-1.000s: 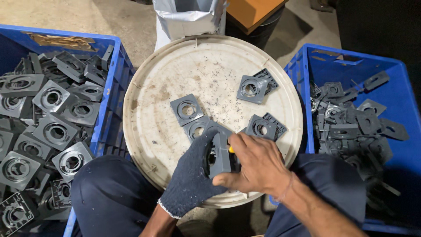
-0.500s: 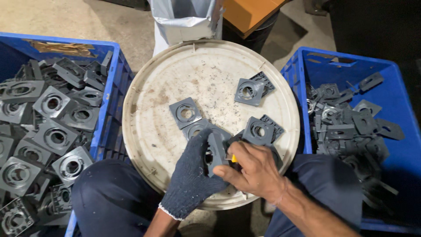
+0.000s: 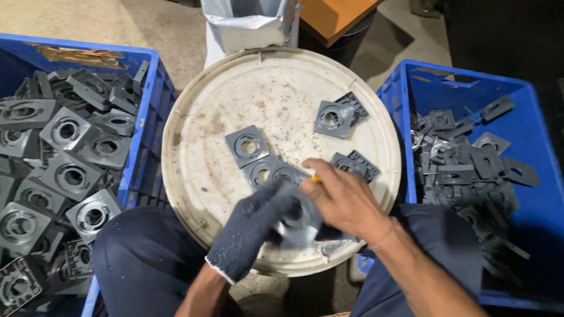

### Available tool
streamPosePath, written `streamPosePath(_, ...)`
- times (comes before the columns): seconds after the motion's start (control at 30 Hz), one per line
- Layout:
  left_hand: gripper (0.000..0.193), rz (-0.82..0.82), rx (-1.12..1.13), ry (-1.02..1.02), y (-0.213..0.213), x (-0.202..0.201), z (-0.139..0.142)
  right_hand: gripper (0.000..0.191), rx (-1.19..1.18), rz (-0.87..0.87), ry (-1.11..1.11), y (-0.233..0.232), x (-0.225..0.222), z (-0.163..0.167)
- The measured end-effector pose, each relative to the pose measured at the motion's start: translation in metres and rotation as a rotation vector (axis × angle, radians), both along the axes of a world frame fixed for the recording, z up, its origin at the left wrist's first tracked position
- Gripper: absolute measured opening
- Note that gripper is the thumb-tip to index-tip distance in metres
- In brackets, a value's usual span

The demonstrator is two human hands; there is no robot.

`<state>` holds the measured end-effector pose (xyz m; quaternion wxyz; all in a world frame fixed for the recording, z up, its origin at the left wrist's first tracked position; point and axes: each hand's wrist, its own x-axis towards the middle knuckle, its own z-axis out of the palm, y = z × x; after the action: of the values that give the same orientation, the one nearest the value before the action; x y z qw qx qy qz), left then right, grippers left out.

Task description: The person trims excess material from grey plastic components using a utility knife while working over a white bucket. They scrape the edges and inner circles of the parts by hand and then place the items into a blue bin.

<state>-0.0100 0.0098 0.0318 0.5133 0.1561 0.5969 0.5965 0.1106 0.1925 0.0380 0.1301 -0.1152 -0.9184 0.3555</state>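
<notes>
The left hand (image 3: 258, 226), in a dark knit glove with a white cuff, and the bare right hand (image 3: 346, 202) both grip one blurred grey plate (image 3: 296, 226) just above the near edge of a round, scuffed white lid (image 3: 200, 170) that serves as the surface. Each flat square plate has a round central hole. About six more lie on the lid: an overlapping trio (image 3: 258, 161) and two pairs (image 3: 335, 117). Two blue plastic crates (image 3: 470, 88) flank it, the left (image 3: 138, 147) heaped with plates.
</notes>
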Motion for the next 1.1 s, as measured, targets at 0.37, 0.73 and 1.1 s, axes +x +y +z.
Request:
streamPosePath(0.37, 0.06, 0.362, 0.02, -0.122, -0.002, -0.006, 0.007, 0.055, 0.364, 0.055, -0.178, -0.013, -0.001, -0.009)
streamPosePath(0.73, 0.064, 0.38, 0.027, -0.152, -0.011, -0.003, -0.003, 0.081, 0.507, 0.103, -0.252, -0.028, -0.006, -0.016)
streamPosePath(1.1, 0.045, 0.346, -0.029, 0.674, -0.024, -0.015, 0.009, 0.039, 0.279, -0.05, -0.059, -0.021, -0.004, -0.022)
